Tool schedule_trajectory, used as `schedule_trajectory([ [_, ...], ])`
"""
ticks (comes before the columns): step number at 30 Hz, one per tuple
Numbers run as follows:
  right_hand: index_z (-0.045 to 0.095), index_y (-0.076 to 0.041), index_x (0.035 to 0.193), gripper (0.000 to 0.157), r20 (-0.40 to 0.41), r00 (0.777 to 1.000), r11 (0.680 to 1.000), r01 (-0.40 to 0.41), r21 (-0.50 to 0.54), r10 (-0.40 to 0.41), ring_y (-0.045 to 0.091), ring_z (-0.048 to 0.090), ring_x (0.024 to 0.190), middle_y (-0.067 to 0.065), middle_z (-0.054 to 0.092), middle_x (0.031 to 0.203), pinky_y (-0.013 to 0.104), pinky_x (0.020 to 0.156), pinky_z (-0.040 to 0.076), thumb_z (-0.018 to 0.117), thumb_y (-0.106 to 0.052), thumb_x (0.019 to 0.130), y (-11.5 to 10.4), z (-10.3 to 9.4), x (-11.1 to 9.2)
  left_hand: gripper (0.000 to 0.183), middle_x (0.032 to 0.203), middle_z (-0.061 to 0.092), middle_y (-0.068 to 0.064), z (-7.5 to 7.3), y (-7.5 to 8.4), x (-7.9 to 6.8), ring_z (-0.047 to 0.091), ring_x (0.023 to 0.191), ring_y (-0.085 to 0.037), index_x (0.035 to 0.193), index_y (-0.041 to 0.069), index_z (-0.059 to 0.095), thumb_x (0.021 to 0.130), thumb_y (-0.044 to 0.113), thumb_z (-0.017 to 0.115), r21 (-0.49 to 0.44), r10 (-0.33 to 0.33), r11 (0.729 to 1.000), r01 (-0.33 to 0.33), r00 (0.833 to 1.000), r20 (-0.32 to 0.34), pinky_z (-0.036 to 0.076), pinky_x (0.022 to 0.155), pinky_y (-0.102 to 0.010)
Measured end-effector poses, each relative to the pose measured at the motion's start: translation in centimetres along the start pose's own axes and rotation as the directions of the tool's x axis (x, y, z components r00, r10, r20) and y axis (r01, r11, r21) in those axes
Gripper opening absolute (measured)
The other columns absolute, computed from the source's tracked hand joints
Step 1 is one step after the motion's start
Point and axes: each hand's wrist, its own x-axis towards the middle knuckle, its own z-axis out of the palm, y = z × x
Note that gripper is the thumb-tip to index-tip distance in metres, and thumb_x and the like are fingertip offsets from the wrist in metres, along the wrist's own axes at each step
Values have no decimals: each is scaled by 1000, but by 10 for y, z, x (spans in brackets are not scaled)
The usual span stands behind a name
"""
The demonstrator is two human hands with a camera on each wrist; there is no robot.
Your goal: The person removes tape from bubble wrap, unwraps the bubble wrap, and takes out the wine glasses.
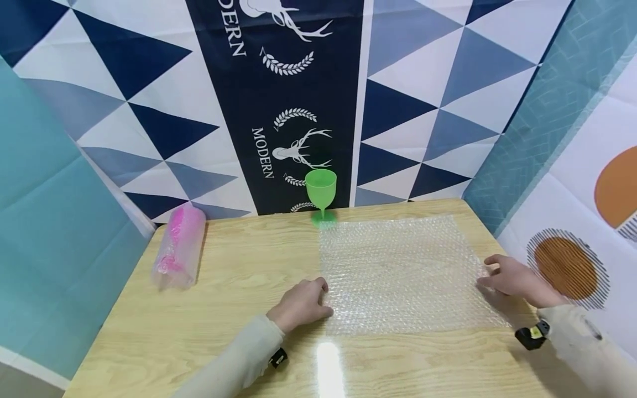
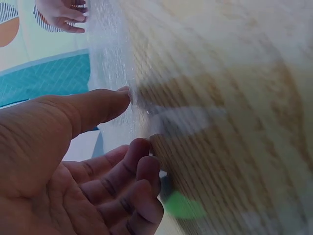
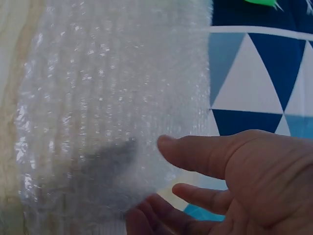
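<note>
A clear sheet of bubble wrap point(image 1: 398, 276) lies flat on the wooden table. At its left edge is my left hand point(image 1: 303, 303); in the left wrist view the thumb point(image 2: 110, 104) touches that edge, with the fingers loosely bent and a gap between. My right hand point(image 1: 510, 276) is at the sheet's right edge, its thumb point(image 3: 183, 151) and fingers apart, fingertips close to the plastic. Whether those fingertips touch it I cannot tell. Behind the sheet's far left corner stands a green plastic goblet point(image 1: 321, 190), upright.
A pink item wrapped in bubble wrap point(image 1: 180, 246) lies at the table's back left. The wooden table point(image 1: 239, 260) meets a patterned backdrop point(image 1: 308, 99) at the rear, with hanging panels at both sides. A bright reflection shows near the front.
</note>
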Motion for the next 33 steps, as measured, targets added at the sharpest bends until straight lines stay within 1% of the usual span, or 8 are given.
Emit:
schedule_trajectory([
  [2, 37, 28, 131, 71, -48, 999, 997, 23, -71, -26, 43, 64, 90, 44, 58, 111, 51, 73, 57, 73, -19, 91, 1, 1, -2, 49, 71, 54, 4, 2, 2, 4, 48, 63, -11, 121, 6, 65, 84, 31, 84, 8, 5, 1000, -5, 1000, -7, 46, 60, -28],
  [4, 41, 27, 129, 70, -96, 994, 991, 34, -133, -47, 48, 63, 94, 43, 59, 110, 54, 75, 56, 76, -18, 87, -1, 3, -2, 48, 71, 54, 3, 2, 3, 5, 47, 63, -12, 121, 6, 65, 83, 31, 85, 7, 6, 1000, -6, 1000, -12, 45, 59, -28],
  [6, 43, 26, 129, 69, -116, 991, 987, 42, -154, -60, 49, 62, 93, 43, 60, 108, 56, 75, 55, 76, -15, 85, -5, 4, 1, 48, 70, 54, 3, 2, 3, 5, 47, 61, -11, 119, 5, 66, 83, 30, 85, 0, 11, 1000, -11, 1000, -16, 45, 57, -28],
  [11, 43, 25, 130, 70, -82, 994, 984, 64, -166, -78, 47, 63, 93, 41, 61, 106, 54, 75, 56, 77, -19, 87, -11, 9, 4, 47, 68, 54, 3, 4, 5, 9, 47, 60, -10, 119, 5, 66, 84, 30, 85, 8, 26, 1000, -26, 1000, -14, 45, 57, -27],
  [16, 44, 26, 128, 70, -54, 994, 976, 78, -203, -91, 57, 59, 105, 46, 57, 113, 59, 83, 54, 74, -27, 91, -18, 17, 7, 47, 72, 56, 4, 5, 10, 15, 50, 64, -12, 118, 7, 65, 85, 33, 84, 32, 12, 999, -12, 1000, -4, 46, 60, -28],
  [20, 46, 25, 128, 72, -53, 996, 970, 55, -235, -69, 65, 49, 115, 49, 52, 121, 66, 90, 50, 72, -32, 92, -22, 22, 7, 46, 73, 55, 4, 6, 14, 20, 51, 65, -12, 118, 8, 65, 85, 34, 84, 47, -1, 999, 1, 1000, -5, 47, 59, -29],
  [25, 45, 23, 130, 78, -42, 999, 969, 11, -246, -22, 67, 45, 114, 50, 47, 122, 68, 89, 48, 72, -40, 92, -23, 27, 8, 48, 73, 59, 2, 8, 19, 26, 55, 66, -13, 124, 8, 64, 88, 34, 82, 59, -12, 998, 12, 1000, -7, 50, 60, -30],
  [33, 51, 25, 120, 68, -64, 996, 960, 42, -277, -62, 59, 51, 106, 43, 58, 110, 63, 86, 50, 72, -34, 92, -19, 23, 12, 46, 91, 72, -4, 11, 25, 37, 68, 80, -18, 128, 9, 66, 90, 33, 78, 115, 0, 993, 5, 999, -42, 57, 65, -35],
])
